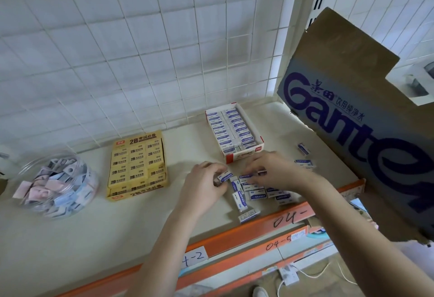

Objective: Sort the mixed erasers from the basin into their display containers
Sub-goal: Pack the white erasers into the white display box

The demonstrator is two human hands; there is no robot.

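Several loose white erasers with blue sleeves [258, 193] lie on the beige shelf, in front of a red-and-white display box [234, 130] packed with the same kind. My left hand [203, 184] pinches one blue-and-white eraser [225, 177] just above the shelf. My right hand [274, 171] reaches over the pile, its fingers curled round another blue-sleeved eraser [246, 176]. A yellow box of 2B erasers [137, 165] stands to the left. Further left a clear round tub [56, 181] holds several pastel erasers.
A large cardboard carton with blue lettering [366, 118] leans in from the right over the shelf. Two more blue erasers [304, 155] lie near it. A white wire grid [141, 50] backs the shelf. The orange front edge [234, 235] carries handwritten labels.
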